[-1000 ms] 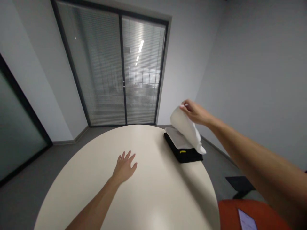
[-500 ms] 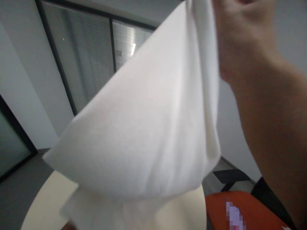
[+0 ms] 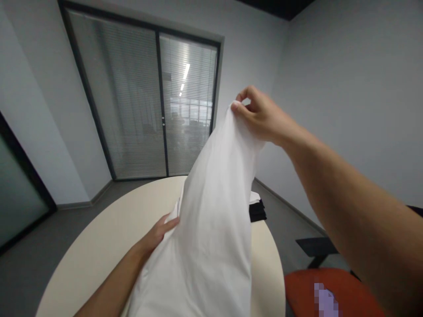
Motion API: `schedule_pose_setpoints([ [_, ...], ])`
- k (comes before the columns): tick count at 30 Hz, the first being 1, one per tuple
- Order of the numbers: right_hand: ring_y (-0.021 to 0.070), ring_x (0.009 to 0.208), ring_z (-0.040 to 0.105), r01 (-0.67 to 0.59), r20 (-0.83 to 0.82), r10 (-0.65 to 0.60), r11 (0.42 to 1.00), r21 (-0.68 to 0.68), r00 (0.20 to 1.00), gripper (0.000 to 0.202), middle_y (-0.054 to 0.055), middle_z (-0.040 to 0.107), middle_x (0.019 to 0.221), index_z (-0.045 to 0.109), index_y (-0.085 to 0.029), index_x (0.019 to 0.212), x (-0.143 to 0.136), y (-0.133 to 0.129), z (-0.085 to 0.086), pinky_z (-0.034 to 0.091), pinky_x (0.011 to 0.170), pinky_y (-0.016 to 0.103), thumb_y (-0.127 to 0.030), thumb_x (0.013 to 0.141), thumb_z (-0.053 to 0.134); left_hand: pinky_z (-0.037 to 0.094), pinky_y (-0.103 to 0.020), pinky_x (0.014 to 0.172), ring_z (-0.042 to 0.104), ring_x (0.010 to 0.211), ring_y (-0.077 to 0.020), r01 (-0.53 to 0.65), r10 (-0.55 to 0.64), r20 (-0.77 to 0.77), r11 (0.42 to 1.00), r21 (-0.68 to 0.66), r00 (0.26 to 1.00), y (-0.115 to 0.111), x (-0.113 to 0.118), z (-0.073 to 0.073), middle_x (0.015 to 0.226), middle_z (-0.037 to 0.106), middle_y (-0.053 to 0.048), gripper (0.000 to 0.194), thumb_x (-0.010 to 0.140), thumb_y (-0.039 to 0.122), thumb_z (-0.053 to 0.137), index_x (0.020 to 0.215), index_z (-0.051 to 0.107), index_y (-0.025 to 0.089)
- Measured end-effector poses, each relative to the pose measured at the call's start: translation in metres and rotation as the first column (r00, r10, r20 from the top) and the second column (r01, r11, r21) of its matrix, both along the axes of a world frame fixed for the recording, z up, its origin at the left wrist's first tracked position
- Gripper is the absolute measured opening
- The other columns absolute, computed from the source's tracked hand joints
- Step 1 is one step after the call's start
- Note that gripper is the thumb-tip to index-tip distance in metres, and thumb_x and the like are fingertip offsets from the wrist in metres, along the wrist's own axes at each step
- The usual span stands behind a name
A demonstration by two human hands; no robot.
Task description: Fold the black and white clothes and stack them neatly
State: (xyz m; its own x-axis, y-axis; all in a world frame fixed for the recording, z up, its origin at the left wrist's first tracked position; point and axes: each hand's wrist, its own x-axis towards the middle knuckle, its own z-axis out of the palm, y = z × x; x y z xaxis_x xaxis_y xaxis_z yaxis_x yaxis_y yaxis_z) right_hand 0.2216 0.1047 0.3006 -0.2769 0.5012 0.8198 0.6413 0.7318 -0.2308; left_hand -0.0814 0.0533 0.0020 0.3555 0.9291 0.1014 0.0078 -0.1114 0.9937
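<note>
A white cloth (image 3: 218,211), which looks like a garment, hangs in long folds over the round table. My right hand (image 3: 256,112) is raised and pinches its top corner between thumb and fingers. Lower down, my left hand (image 3: 161,231) holds the cloth's left edge, its fingers partly hidden by the fabric. The cloth's lower end runs out of view at the bottom.
Behind the cloth, a stack of folded black and white fabric (image 3: 257,211) lies on the pale round table (image 3: 109,246). An orange chair (image 3: 333,286) with a black armrest stands at the right. A glass partition with blinds (image 3: 132,101) is ahead.
My right hand has moved forward and lower in view, still gripping the cloth. The cloth now hangs farther from me, narrower and lengthwise. My left hand has come into view on its edge.
</note>
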Motion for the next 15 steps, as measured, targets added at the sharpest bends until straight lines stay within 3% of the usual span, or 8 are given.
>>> schedule_pose_setpoints([
  [1, 0.0108, 0.072, 0.059, 0.006, 0.001, -0.006, 1.0, 0.008, 1.0, 0.018, -0.004, 0.06, 0.075, 0.059, -0.019, 0.1, 0.004, -0.002, 0.004, 0.051, 0.067, 0.023, -0.036, 0.095, 0.063, 0.055, -0.042, 0.089, 0.071, 0.099, -0.0317, -0.06, 0.062, 0.046, 0.997, -0.049, 0.997, 0.0, -0.001, 0.01, 0.107, 0.076, -0.009, 0.055, 0.085, 0.054, 0.066, 0.124, 0.065, 0.016],
  [3, 0.0101, 0.068, 0.056, 0.034, -0.001, -0.034, 0.999, 0.015, 0.999, 0.011, -0.005, 0.057, 0.07, 0.06, -0.02, 0.1, 0.014, -0.009, 0.012, 0.051, 0.07, 0.024, -0.026, 0.093, 0.066, 0.056, -0.038, 0.085, 0.071, 0.093, -0.0295, -0.33, 0.328, 0.067, 0.944, 0.018, 0.942, 0.007, -0.014, 0.028, 0.102, 0.076, -0.008, 0.06, 0.075, 0.052, 0.075, 0.121, 0.065, 0.014],
  [4, 0.0093, 0.066, 0.054, 0.05, -0.005, -0.05, 0.999, 0.006, 0.999, 0.012, -0.006, 0.055, 0.068, 0.061, -0.021, 0.102, 0.019, -0.015, 0.016, 0.051, 0.07, 0.023, -0.022, 0.092, 0.067, 0.057, -0.036, 0.082, 0.071, 0.09, -0.028, -0.482, 0.479, 0.056, 0.873, 0.072, 0.876, 0.011, -0.025, 0.036, 0.099, 0.076, -0.006, 0.06, 0.07, 0.05, 0.077, 0.117, 0.066, 0.015],
  [6, 0.0068, 0.059, 0.05, 0.055, -0.022, -0.055, 0.998, -0.037, 0.998, 0.019, -0.008, 0.054, 0.066, 0.064, -0.021, 0.108, 0.024, -0.027, 0.022, 0.049, 0.068, 0.021, -0.015, 0.091, 0.066, 0.056, -0.034, 0.084, 0.07, 0.096, -0.026, -0.67, 0.661, 0.119, 0.715, 0.197, 0.741, 0.02, -0.05, 0.049, 0.103, 0.075, -0.004, 0.058, 0.074, 0.054, 0.071, 0.12, 0.064, 0.019],
  [7, 0.0052, 0.056, 0.048, 0.03, -0.029, -0.032, 0.997, -0.07, 0.999, 0.021, -0.008, 0.055, 0.067, 0.065, -0.021, 0.111, 0.023, -0.034, 0.025, 0.049, 0.065, 0.02, -0.013, 0.092, 0.063, 0.055, -0.034, 0.087, 0.069, 0.1, -0.0268, -0.65, 0.657, 0.068, 0.717, 0.251, 0.751, 0.022, -0.061, 0.056, 0.106, 0.074, -0.005, 0.056, 0.077, 0.057, 0.067, 0.117, 0.065, 0.019],
  [10, 0.0029, 0.059, 0.052, -0.165, -0.039, 0.16, 0.972, -0.17, 0.986, 0.024, -0.007, 0.064, 0.078, 0.067, -0.018, 0.113, 0.003, -0.052, 0.028, 0.048, 0.064, 0.018, -0.009, 0.095, 0.053, 0.048, -0.041, 0.103, 0.058, 0.123, -0.033, -0.421, 0.493, -0.199, 0.85, 0.316, 0.847, 0.016, -0.067, 0.074, 0.13, 0.066, -0.011, 0.065, 0.077, 0.066, 0.064, 0.122, 0.065, 0.018],
  [13, 0.0089, 0.084, 0.065, -0.431, -0.077, 0.424, 0.884, -0.183, 0.902, 0.023, -0.004, 0.071, 0.094, 0.067, -0.018, 0.11, -0.041, -0.066, 0.027, 0.054, 0.081, 0.023, -0.007, 0.094, 0.054, 0.036, -0.045, 0.114, 0.04, 0.141, -0.0348, -0.174, 0.254, -0.194, 0.918, 0.355, 0.948, -0.012, -0.027, 0.079, 0.155, 0.042, -0.014, 0.097, 0.071, 0.065, 0.074, 0.15, 0.038, 0.02],
  [15, 0.0136, 0.102, 0.066, -0.576, -0.119, 0.564, 0.794, -0.193, 0.817, 0.021, -0.002, 0.072, 0.106, 0.067, -0.022, 0.109, -0.075, -0.072, 0.023, 0.054, 0.093, 0.026, -0.014, 0.096, 0.053, 0.037, -0.046, 0.114, 0.039, 0.141, -0.038, 0.088, -0.025, -0.222, 0.957, 0.277, 0.975, -0.036, 0.011, 0.069, 0.15, 0.048, -0.015, 0.104, 0.065, 0.064, 0.08, 0.149, 0.039, 0.019],
])
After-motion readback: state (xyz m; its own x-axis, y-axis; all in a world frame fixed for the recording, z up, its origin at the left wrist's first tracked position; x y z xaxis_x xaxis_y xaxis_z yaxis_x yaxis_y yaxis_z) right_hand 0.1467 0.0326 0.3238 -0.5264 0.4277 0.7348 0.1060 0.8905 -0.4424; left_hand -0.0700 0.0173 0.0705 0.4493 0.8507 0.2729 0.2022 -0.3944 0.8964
